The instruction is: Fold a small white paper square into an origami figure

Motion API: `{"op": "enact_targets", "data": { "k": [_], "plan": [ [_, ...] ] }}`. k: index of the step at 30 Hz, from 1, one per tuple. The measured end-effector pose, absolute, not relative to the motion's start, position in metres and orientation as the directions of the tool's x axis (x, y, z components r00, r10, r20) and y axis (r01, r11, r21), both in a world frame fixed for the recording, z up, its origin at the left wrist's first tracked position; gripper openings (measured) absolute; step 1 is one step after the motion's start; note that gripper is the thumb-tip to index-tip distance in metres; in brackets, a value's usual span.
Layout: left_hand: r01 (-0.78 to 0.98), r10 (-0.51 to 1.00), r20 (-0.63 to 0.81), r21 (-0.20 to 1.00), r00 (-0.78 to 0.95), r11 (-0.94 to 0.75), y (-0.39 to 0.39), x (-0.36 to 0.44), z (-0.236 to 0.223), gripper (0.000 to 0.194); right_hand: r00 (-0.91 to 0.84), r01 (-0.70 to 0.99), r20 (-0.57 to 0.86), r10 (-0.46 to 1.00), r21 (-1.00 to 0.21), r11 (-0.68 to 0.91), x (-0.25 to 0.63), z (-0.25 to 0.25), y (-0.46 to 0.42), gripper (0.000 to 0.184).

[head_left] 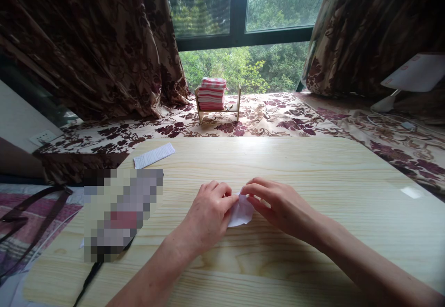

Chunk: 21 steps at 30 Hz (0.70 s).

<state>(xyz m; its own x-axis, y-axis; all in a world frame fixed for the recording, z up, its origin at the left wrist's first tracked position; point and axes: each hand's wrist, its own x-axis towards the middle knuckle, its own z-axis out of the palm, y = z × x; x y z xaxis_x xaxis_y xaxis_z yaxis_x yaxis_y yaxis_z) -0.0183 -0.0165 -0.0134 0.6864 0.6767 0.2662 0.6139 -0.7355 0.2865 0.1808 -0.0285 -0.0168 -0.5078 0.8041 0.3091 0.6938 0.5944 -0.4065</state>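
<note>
A small piece of white paper (241,213), creased and partly raised, is between my two hands just above the light wooden table (278,256). My left hand (212,208) grips its left side, thumb toward the middle, the other fingers curled. At the paper's upper right edge, my right hand (269,200) has its thumb and fingertips closed in a pinch. Part of the paper is hidden behind my left hand's fingers.
A printed paper strip (154,156) lies at the table's far left. Nearer stands a pixelated object (123,214) with a black strap. Behind, a small wooden rack (239,105) holds folded red-and-white cloths (211,93) on the flowered sill cover. A white lamp (413,73) stands right.
</note>
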Motion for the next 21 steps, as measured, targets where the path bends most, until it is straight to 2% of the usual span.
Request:
{"op": "enact_targets", "data": {
  "k": [5,13,21],
  "plan": [
    [0.621,0.678,0.255,0.275,0.689,-0.734,-0.0168,-0.0182,-0.0147,0.021,-0.509,0.726,0.308,0.804,-0.349,0.593,0.1789,-0.0178,-0.0249,0.018],
    [0.617,0.673,0.259,0.268,0.693,-0.74,-0.0171,-0.0183,-0.0143,0.022,-0.497,0.719,0.317,0.808,-0.37,0.588,0.1799,-0.0173,-0.0241,0.019],
    [0.551,0.626,0.329,0.299,0.707,-0.779,-0.0159,-0.0225,-0.0096,0.019,-0.487,0.729,0.304,0.819,-0.376,0.572,0.1791,-0.0176,-0.0228,0.019]
  ]
}}
